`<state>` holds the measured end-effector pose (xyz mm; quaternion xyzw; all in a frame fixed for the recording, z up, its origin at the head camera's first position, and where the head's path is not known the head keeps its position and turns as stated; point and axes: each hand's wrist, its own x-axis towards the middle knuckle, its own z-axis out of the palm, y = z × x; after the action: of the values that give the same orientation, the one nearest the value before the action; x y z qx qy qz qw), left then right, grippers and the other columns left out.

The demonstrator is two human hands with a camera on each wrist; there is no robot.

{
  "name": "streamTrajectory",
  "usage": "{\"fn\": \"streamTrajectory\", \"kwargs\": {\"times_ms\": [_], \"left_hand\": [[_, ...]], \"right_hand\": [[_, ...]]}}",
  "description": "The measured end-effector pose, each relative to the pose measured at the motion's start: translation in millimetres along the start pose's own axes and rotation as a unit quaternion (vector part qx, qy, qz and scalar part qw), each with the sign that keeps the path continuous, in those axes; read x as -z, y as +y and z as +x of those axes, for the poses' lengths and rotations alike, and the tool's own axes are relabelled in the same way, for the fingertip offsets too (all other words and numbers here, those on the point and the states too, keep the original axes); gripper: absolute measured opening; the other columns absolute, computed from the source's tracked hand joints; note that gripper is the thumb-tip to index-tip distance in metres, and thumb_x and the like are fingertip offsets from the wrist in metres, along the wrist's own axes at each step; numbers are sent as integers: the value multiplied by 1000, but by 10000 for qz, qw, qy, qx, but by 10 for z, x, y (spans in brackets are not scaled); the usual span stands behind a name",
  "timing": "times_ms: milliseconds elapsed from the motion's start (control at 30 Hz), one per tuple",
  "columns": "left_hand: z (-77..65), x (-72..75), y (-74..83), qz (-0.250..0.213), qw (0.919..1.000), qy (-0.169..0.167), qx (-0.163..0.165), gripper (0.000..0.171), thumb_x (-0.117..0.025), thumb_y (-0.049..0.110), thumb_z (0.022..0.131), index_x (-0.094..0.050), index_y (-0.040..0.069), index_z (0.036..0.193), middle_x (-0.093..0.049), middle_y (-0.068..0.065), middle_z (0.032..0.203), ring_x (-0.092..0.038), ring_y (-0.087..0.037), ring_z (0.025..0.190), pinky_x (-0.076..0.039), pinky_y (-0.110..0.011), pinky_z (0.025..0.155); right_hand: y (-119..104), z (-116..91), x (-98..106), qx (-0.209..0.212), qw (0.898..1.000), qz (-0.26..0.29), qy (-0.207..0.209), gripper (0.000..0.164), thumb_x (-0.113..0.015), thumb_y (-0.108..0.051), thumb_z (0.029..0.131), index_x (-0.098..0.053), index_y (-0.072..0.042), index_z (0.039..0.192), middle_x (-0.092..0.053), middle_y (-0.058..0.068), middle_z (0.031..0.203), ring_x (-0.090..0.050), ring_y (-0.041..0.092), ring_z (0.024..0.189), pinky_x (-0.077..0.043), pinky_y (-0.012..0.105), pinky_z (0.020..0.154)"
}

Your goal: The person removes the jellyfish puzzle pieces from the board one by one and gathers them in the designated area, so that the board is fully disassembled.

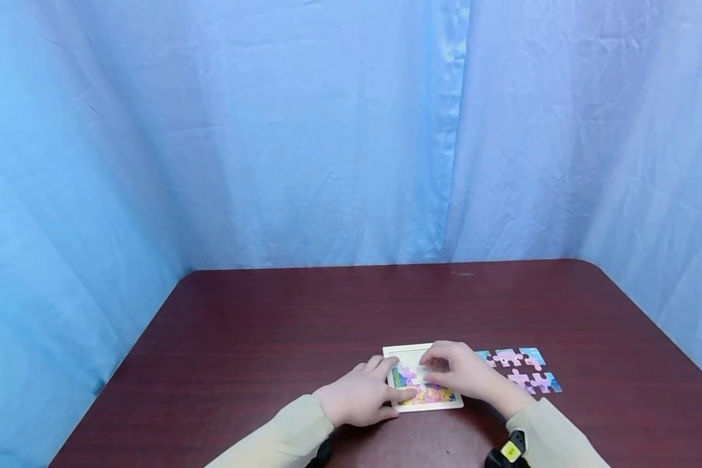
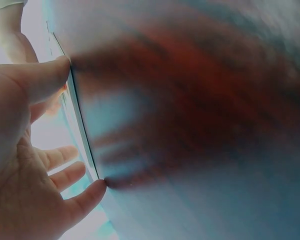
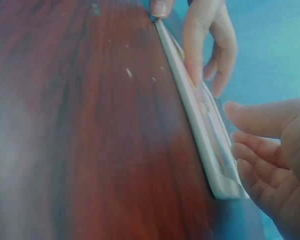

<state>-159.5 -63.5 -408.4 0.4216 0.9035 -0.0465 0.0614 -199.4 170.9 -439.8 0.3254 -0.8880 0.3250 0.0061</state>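
Note:
A small puzzle tray [image 1: 424, 409] with a pale rim lies near the table's front, partly covered by both hands. Joined pink, yellow and green puzzle pieces [image 1: 427, 396] fill its lower part and left side. My left hand [image 1: 359, 392] rests on the tray's left side, fingers spread; in the left wrist view its thumb and a fingertip touch the tray edge. My right hand [image 1: 463, 371] is over the right half of the tray. In the right wrist view, its thumb and bent fingers [image 3: 262, 172] stand apart, with no piece visible between them.
Loose puzzle pieces [image 1: 507, 357] in pink and blue lie right of the tray, some partly behind the right hand. The dark red wooden table [image 1: 257, 331] extends around them. Blue curtains [image 1: 316, 143] hang behind the table and along its sides.

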Motion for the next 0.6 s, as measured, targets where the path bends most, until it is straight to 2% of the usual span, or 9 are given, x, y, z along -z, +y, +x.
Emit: {"fn": "streamTrajectory", "kwargs": {"times_ms": [300,600], "left_hand": [[-14,-18,0,333,9993,107,-118,45,-55,43,93,-45,45,137,-43,-10,142,-41,-23,129,-45,-36,94],[-101,-10,-14,540,9983,196,-134,50,-57,45,92,-43,42,140,-43,-8,144,-41,-19,129,-44,-33,96]], "right_hand": [[-84,126,-99,-102,9999,3,19,16,-77,-14,76,-69,-11,90,-61,-8,80,-53,2,72,-47,23,65],[-160,151,-91,-219,9991,-346,-56,17,-79,-20,74,-70,-14,87,-61,-8,82,-52,5,72,-44,25,66]]}}
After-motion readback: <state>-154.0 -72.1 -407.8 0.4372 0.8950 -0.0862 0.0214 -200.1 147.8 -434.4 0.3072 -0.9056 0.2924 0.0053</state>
